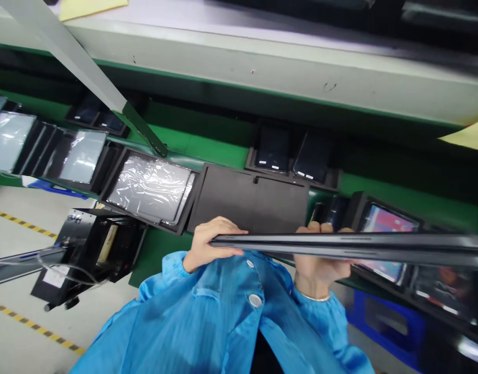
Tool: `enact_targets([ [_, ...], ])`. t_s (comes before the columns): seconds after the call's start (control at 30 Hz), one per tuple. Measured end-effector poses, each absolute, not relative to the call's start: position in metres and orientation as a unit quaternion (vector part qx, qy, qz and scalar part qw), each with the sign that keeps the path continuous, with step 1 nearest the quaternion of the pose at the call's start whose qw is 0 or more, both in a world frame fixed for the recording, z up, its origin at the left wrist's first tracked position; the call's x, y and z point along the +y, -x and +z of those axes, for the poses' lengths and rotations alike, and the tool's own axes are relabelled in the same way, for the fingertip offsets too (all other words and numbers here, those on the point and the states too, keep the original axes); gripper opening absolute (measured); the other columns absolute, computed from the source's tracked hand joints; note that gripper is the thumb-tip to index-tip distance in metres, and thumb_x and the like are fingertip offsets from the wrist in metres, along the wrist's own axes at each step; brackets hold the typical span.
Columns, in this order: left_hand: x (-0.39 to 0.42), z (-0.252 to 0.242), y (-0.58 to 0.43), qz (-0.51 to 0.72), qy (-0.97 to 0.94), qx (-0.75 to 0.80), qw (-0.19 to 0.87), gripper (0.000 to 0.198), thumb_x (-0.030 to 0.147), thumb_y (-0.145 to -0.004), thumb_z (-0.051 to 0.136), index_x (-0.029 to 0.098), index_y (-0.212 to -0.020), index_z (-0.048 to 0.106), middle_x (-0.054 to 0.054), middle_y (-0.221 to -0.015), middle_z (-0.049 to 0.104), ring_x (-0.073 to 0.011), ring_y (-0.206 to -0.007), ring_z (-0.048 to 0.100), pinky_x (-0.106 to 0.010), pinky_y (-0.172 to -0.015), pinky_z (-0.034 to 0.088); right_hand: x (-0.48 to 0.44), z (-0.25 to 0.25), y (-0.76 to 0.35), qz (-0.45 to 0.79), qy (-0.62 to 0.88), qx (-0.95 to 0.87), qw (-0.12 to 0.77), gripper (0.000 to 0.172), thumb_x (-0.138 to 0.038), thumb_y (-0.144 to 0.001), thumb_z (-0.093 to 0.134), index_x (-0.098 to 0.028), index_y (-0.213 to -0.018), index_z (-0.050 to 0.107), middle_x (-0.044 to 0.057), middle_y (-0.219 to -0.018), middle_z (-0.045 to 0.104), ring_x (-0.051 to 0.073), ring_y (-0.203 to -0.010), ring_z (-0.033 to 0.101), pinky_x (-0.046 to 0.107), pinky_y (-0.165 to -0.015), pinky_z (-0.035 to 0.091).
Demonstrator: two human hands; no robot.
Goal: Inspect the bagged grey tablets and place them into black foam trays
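Note:
Two thin dark grey tablets, one against the other, appear edge-on above the bench, with narrow slots along their edges. My left hand pinches their left end, thumb and fingers on opposite sides. Farther right, my right hand grips the same pair from beneath and behind, its fingertips showing above the upper edge. Under the tablets lies a dark foam tray with a notch near its back edge. Left of it, another dark tray holds a tablet in clear plastic film.
More film-covered tablets line the bench's left side. Dark tablets sit in a tray at the back. At right is a tablet with a lit colourful screen. A slanted post and a white shelf stand over the bench.

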State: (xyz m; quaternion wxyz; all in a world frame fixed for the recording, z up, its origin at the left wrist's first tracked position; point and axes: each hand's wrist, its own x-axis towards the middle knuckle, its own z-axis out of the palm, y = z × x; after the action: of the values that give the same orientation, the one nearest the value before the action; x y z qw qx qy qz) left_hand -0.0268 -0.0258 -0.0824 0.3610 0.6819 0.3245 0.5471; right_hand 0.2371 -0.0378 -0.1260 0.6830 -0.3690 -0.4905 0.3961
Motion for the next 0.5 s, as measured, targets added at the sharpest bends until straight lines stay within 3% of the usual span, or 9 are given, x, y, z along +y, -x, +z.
enact_targets([
  [0.07, -0.020, -0.065, 0.029, 0.534, -0.738, 0.288, 0.296, 0.040, 0.041, -0.082, 0.087, 0.016, -0.111, 0.076, -0.010, -0.092, 0.085, -0.0232, -0.077, 0.081, -0.035, -0.077, 0.067, -0.037, -0.128, -0.230, 0.425, 0.366, -0.448, 0.697, 0.032, -0.046, -0.103, 0.039, -0.050, -0.117, 0.067, -0.004, -0.074, 0.050, 0.018, -0.056, 0.038, 0.034, -0.066, 0.050],
  [0.17, -0.013, -0.037, 0.037, 0.479, -0.806, 0.241, 0.250, 0.039, 0.036, -0.092, 0.078, 0.012, -0.123, 0.073, -0.012, -0.098, 0.085, -0.0224, -0.085, 0.083, -0.033, -0.083, 0.067, -0.042, -0.137, -0.219, 0.459, 0.377, -0.407, 0.694, 0.035, -0.039, -0.107, 0.033, -0.049, -0.111, 0.067, -0.004, -0.070, 0.050, 0.018, -0.059, 0.044, 0.043, -0.084, 0.055],
  [0.3, -0.018, -0.023, 0.043, 0.437, -0.825, 0.224, 0.279, 0.036, 0.036, -0.097, 0.071, 0.017, -0.128, 0.075, -0.009, -0.107, 0.085, -0.0211, -0.092, 0.083, -0.031, -0.089, 0.066, -0.045, -0.152, -0.209, 0.462, 0.382, -0.389, 0.700, 0.033, -0.053, -0.106, 0.032, -0.052, -0.107, 0.065, -0.006, -0.067, 0.051, 0.018, -0.056, 0.044, 0.043, -0.085, 0.055],
  [0.4, -0.024, -0.035, 0.041, 0.421, -0.773, 0.307, 0.362, 0.038, 0.046, -0.086, 0.082, 0.028, -0.120, 0.080, -0.004, -0.110, 0.085, -0.0246, -0.101, 0.081, -0.039, -0.103, 0.061, -0.041, -0.152, -0.216, 0.444, 0.386, -0.391, 0.708, 0.032, -0.064, -0.103, 0.033, -0.055, -0.104, 0.063, -0.007, -0.066, 0.050, 0.017, -0.054, 0.042, 0.038, -0.081, 0.055],
  [0.5, -0.024, -0.054, 0.033, 0.457, -0.560, 0.511, 0.465, 0.053, 0.058, -0.072, 0.090, 0.028, -0.114, 0.080, -0.008, -0.123, 0.080, -0.0308, -0.120, 0.072, -0.048, -0.111, 0.054, -0.033, -0.130, -0.246, 0.429, 0.418, -0.449, 0.663, 0.024, -0.064, -0.100, 0.046, -0.049, -0.097, 0.065, -0.007, -0.068, 0.054, 0.018, -0.060, 0.049, 0.042, -0.091, 0.054],
])
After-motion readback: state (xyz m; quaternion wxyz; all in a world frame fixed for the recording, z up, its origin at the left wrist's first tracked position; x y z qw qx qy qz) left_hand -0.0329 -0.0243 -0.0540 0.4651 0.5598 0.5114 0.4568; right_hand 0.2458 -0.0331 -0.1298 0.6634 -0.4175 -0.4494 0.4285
